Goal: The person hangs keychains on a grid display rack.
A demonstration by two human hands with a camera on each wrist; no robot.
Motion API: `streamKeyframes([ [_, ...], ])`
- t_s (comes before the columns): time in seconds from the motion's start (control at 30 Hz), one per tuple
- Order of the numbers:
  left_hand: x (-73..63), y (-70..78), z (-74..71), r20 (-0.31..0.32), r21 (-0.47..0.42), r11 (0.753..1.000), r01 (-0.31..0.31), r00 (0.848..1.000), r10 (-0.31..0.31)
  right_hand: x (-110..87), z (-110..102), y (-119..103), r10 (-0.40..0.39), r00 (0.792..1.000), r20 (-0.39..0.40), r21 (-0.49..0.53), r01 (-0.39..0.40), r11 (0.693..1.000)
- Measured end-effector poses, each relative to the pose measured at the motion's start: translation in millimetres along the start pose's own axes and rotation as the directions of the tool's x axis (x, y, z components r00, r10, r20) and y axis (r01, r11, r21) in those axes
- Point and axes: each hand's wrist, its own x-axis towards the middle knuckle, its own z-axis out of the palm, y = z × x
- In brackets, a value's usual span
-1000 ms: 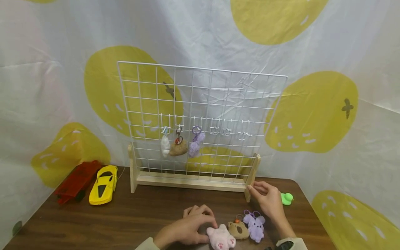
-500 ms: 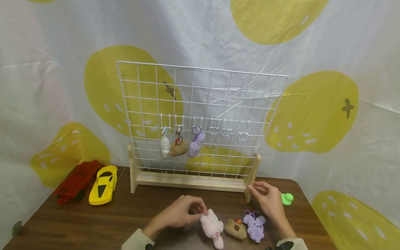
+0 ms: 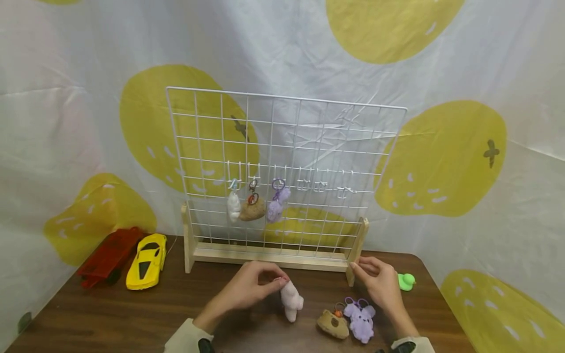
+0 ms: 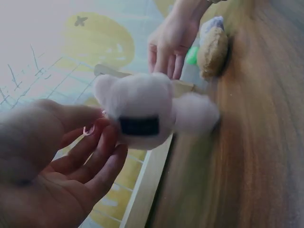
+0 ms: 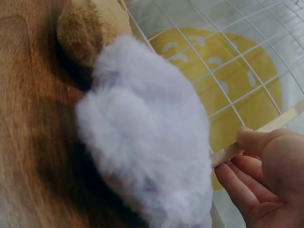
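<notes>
My left hand (image 3: 251, 289) pinches the ring of a pink plush keychain (image 3: 291, 300), which hangs from the fingertips in front of the rack. In the left wrist view the plush (image 4: 142, 102) shows a dark patch on its body and blurs a little. My right hand (image 3: 380, 283) grips the wooden side post (image 3: 356, 245) of the white wire grid rack (image 3: 282, 147) between thumb and fingers; the right wrist view shows this post (image 5: 280, 118) in the grip. On the table, a brown plush keychain (image 3: 333, 324) and a purple plush keychain (image 3: 361, 322) lie side by side near the right forearm.
White hooks hold a white plush (image 3: 234, 206), a brown plush (image 3: 253, 208) and a purple plush (image 3: 275, 208). Several bare hooks (image 3: 320, 186) sit to their right. A yellow toy car (image 3: 145, 262), a red toy vehicle (image 3: 110, 255) and a green toy duck (image 3: 406, 281) stand on the table.
My left hand has taken hold of the pink plush by its ring and lifted it up and leftward off the table. The brown plush beside it shifted and tilted. My right hand stays on the post.
</notes>
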Motion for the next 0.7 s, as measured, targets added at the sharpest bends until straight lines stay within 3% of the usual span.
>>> streamKeyframes([
  [0.23, 5.4, 4.8, -3.0, -0.073, -0.188, 0.982, 0.003, 0.997, -0.016, -1.3, -0.3, -2.3, -0.003, 1.0, -0.007, -0.01, 0.003, 1.0],
  [0.7, 21.2, 30.6, -9.2, -0.172, -0.308, 0.951, 0.025, 0.982, -0.082, -0.4, 0.0, -1.4, -0.002, 1.0, -0.004, -0.007, 0.002, 1.0],
])
